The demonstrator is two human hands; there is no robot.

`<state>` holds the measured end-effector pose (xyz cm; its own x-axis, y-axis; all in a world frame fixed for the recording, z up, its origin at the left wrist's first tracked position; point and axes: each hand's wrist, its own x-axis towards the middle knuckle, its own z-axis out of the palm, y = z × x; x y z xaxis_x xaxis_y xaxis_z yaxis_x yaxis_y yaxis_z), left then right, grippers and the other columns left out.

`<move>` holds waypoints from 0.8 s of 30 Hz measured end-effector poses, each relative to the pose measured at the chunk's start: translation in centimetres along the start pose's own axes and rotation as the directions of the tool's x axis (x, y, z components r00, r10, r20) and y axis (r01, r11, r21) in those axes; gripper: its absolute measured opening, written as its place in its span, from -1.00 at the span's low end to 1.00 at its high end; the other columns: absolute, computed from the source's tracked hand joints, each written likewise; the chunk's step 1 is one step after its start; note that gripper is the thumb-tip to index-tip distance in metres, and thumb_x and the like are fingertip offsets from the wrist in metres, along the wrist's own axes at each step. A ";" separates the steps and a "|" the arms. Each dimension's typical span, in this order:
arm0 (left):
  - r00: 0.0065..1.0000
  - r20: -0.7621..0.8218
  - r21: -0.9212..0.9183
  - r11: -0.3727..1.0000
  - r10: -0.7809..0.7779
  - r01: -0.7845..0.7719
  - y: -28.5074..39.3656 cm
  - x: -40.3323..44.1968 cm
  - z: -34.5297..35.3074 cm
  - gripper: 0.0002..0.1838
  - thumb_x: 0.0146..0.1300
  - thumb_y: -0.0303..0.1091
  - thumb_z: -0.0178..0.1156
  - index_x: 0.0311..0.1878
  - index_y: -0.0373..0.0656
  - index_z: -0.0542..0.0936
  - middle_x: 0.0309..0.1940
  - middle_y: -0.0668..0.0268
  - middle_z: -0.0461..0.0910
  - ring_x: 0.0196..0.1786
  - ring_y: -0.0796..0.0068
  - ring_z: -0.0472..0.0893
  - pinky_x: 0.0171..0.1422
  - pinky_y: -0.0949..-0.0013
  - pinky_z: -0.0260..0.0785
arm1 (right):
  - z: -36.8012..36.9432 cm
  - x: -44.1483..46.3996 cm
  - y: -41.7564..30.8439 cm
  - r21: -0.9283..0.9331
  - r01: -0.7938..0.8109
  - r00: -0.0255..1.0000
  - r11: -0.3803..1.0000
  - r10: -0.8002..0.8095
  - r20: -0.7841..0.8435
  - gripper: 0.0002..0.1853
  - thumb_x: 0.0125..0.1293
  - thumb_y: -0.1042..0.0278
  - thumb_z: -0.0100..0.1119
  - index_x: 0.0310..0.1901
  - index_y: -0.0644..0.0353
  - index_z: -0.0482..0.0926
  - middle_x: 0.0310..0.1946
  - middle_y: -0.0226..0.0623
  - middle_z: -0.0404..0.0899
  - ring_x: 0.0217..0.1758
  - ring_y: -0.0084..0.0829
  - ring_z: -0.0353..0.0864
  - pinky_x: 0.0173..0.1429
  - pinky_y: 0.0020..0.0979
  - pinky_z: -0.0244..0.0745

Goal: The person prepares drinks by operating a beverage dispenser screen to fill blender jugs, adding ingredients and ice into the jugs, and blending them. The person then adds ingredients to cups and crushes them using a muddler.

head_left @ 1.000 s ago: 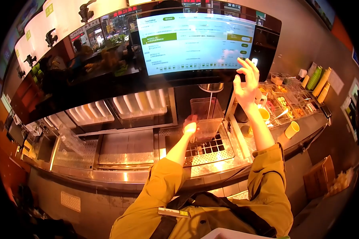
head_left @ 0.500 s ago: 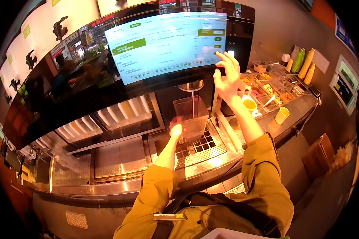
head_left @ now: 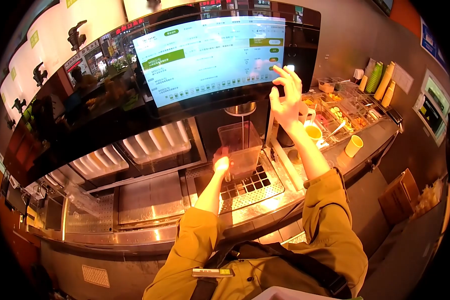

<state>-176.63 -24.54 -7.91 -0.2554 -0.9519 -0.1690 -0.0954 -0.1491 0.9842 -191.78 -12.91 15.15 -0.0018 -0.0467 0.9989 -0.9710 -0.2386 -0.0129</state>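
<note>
My left hand [head_left: 221, 161] is closed round the handle side of a clear plastic pitcher [head_left: 242, 150]. The pitcher stands under a round metal dispenser outlet [head_left: 241, 108], over a drip grate [head_left: 245, 184]. A thin stream falls from the outlet into it. My right hand [head_left: 287, 97] is raised at the lower right corner of a lit touchscreen [head_left: 210, 65], fingers apart and holding nothing. Whether its fingertips touch the glass I cannot tell. Rows of text and green buttons show on the screen.
On the right counter, a tray of clear topping tubs [head_left: 342, 112] stands near a yellow cup [head_left: 354, 145] and another yellow cup [head_left: 313, 132]. Stacked green cups [head_left: 374, 77] are behind. White containers [head_left: 157, 138] sit below the screen, left of the pitcher. A cardboard box [head_left: 400, 196] lies at right.
My right hand has shifted very slightly right and down beside the screen. The left hand still holds the pitcher in the same place under the running stream.
</note>
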 end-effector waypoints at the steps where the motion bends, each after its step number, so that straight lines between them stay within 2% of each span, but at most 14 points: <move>1: 1.000 0.002 -0.005 1.000 0.003 -0.003 -0.1 0.0 0.0 -0.53 0.12 -0.05 -0.05 0.00 -0.15 0.47 -0.49 0.23 0.57 -0.69 0.50 0.50 -0.54 0.45 0.36 | 0.0 0.0 0.0 0.002 -0.002 1.000 1.000 0.002 -0.003 -0.86 -0.06 0.57 0.04 -0.40 0.21 0.38 -0.04 -0.26 0.48 0.16 -0.18 0.27 0.22 -0.24 0.11; 4: 1.000 -0.008 0.006 1.000 -0.008 0.008 0.1 -0.1 0.0 -0.54 0.13 -0.06 -0.05 0.01 -0.14 0.47 -0.49 0.24 0.56 -0.70 0.51 0.49 -0.56 0.43 0.35 | 0.1 0.3 -0.1 -0.026 0.031 0.999 0.999 -0.032 -0.040 -0.84 -0.11 0.58 0.01 -0.40 0.21 0.37 -0.08 -0.26 0.49 0.09 -0.15 0.34 0.14 -0.20 0.16; 8: 0.999 0.030 0.035 0.999 -0.011 0.010 -1.4 1.5 0.1 -0.55 0.12 -0.07 -0.01 0.01 -0.12 0.48 -0.49 0.21 0.57 -0.66 0.47 0.51 -0.54 0.40 0.38 | 0.0 0.4 0.0 -0.042 0.011 0.999 0.999 -0.013 -0.036 -0.84 -0.10 0.57 0.02 -0.39 0.20 0.38 -0.07 -0.27 0.49 0.09 -0.17 0.35 0.17 -0.22 0.15; 11: 0.995 0.095 0.413 0.910 -0.015 -0.025 -4.4 3.8 0.0 -0.58 0.10 0.02 0.03 -0.14 -0.09 0.53 -0.50 0.17 0.59 -0.51 0.38 0.60 -0.40 0.28 0.44 | -0.4 1.2 -0.9 -0.072 -0.005 1.000 0.997 0.004 -0.018 -0.83 -0.07 0.57 0.01 -0.35 0.21 0.39 -0.05 -0.27 0.48 0.09 -0.17 0.36 0.21 -0.23 0.14; 12: 0.994 -0.054 0.221 0.970 -0.091 0.101 -1.2 1.1 0.4 -0.56 0.12 0.06 -0.02 -0.18 -0.11 0.53 -0.52 0.17 0.58 -0.55 0.40 0.60 -0.41 0.27 0.44 | -0.1 1.2 -0.8 -0.016 -0.010 1.000 1.000 0.009 -0.027 -0.82 -0.06 0.58 0.01 -0.34 0.22 0.39 -0.02 -0.27 0.47 0.12 -0.17 0.32 0.22 -0.23 0.13; 13: 0.999 -0.033 0.106 0.994 -0.031 0.035 0.1 -0.1 0.2 -0.56 0.13 0.04 -0.06 -0.14 -0.12 0.52 -0.53 0.20 0.57 -0.65 0.45 0.56 -0.50 0.35 0.42 | 0.0 1.1 -1.0 0.014 -0.027 1.000 1.000 0.027 -0.009 -0.81 -0.06 0.60 0.01 -0.33 0.22 0.38 0.00 -0.26 0.45 0.16 -0.17 0.28 0.23 -0.22 0.11; 14: 1.000 -0.014 0.030 0.999 0.013 -0.012 0.6 -1.0 0.0 -0.56 0.12 0.00 -0.08 -0.11 -0.13 0.50 -0.55 0.23 0.56 -0.66 0.49 0.54 -0.57 0.41 0.39 | 0.1 1.1 -1.4 -0.020 -0.016 1.000 1.000 0.016 0.021 -0.80 -0.06 0.62 0.01 -0.33 0.22 0.37 0.02 -0.25 0.44 0.18 -0.17 0.25 0.24 -0.23 0.10; 16: 0.999 0.024 0.046 0.998 -0.045 0.044 1.4 -1.1 -0.3 -0.54 0.11 -0.02 -0.07 -0.06 -0.13 0.49 -0.51 0.24 0.56 -0.66 0.51 0.52 -0.54 0.42 0.38 | 0.4 1.4 -2.0 0.003 -0.003 0.998 1.000 0.003 0.059 -0.79 -0.07 0.63 0.01 -0.33 0.22 0.35 0.02 -0.23 0.43 0.18 -0.16 0.25 0.24 -0.23 0.10; 19: 0.999 -0.023 0.081 0.995 -0.048 0.050 1.5 -1.4 -0.2 -0.51 0.08 0.02 -0.07 -0.03 -0.10 0.48 -0.47 0.23 0.57 -0.66 0.49 0.53 -0.49 0.42 0.40 | 1.1 1.8 -2.7 0.061 0.030 0.999 0.998 -0.032 0.019 -0.81 -0.07 0.63 0.01 -0.36 0.22 0.33 0.03 -0.20 0.43 0.19 -0.15 0.24 0.24 -0.23 0.10; 22: 0.999 0.010 0.052 0.998 -0.041 0.040 1.5 -1.5 -0.3 -0.52 0.08 0.01 -0.07 -0.04 -0.10 0.48 -0.48 0.23 0.58 -0.65 0.48 0.54 -0.47 0.42 0.41 | 1.7 2.2 -3.2 0.066 0.053 0.999 0.996 -0.054 0.008 -0.82 -0.07 0.62 0.00 -0.36 0.22 0.32 0.03 -0.19 0.43 0.19 -0.14 0.25 0.24 -0.22 0.10; 24: 0.999 -0.003 0.143 0.989 -0.035 0.035 0.5 -0.3 -0.1 -0.55 0.10 0.03 -0.05 -0.14 -0.13 0.49 -0.52 0.21 0.57 -0.64 0.47 0.55 -0.46 0.40 0.43 | 2.1 2.2 -3.3 0.137 0.047 0.998 0.989 -0.042 -0.037 -0.81 -0.07 0.61 0.00 -0.36 0.20 0.34 0.01 -0.19 0.45 0.17 -0.11 0.26 0.22 -0.21 0.11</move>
<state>-176.45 -24.33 -7.35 -0.2490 -0.9469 -0.2033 -0.2414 -0.1426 0.9599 -188.12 -14.29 17.30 0.0302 -0.0003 0.9995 -0.9282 -0.3710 0.0279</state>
